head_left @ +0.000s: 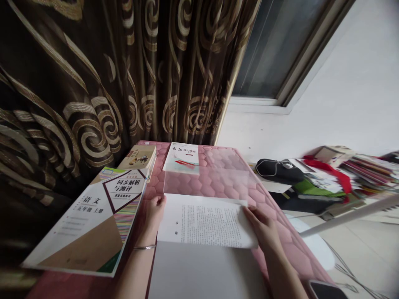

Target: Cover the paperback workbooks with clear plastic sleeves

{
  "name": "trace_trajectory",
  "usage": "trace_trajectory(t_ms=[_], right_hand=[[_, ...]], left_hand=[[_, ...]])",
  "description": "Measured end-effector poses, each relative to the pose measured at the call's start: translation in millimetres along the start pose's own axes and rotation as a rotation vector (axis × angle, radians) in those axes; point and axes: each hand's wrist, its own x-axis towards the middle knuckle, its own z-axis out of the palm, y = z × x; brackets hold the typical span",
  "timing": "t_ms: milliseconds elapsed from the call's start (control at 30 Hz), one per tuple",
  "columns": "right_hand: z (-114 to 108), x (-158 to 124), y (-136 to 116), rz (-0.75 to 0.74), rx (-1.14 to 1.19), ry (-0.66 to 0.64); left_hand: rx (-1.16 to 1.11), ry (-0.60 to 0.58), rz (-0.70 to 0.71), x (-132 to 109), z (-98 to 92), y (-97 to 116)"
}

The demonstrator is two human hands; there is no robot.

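Note:
An open book (204, 222) lies in front of me, a page of printed text on its far half and a plain grey-white page on its near half. Beyond its far edge spreads a clear plastic sheet (205, 182). At the book's far left corner my left hand (156, 211) has thumb and fingers closed on the edge. My right hand (260, 222) grips the opposite edge, thumb over the page. Whether the fingers also pinch the plastic is hard to see.
A pink quilted cloth (274, 211) covers the table. Left stand a large workbook (93, 224) and a thick book stack (140, 158); a thin calligraphy book (182, 158) lies behind. A phone (326, 289) is near right. Clutter (330, 174) lies beyond the table, beside a patterned curtain (149, 74).

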Motion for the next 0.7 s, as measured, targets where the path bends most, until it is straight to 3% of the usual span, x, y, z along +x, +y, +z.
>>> trace_trajectory(t_ms=[100, 500, 700], right_hand=[[0, -1, -3, 0.067, 0.074, -0.007], [4, -2, -7, 0.035, 0.099, 0.032], [6, -1, -9, 0.061, 0.165, 0.056]], left_hand=[[-0.005, 0.006, 0.015, -3, -0.5, 5], [-0.024, 0.019, 0.021, -7, 1.6, 6], [-0.138, -0.056, 0.006, -1, 0.3, -3]])
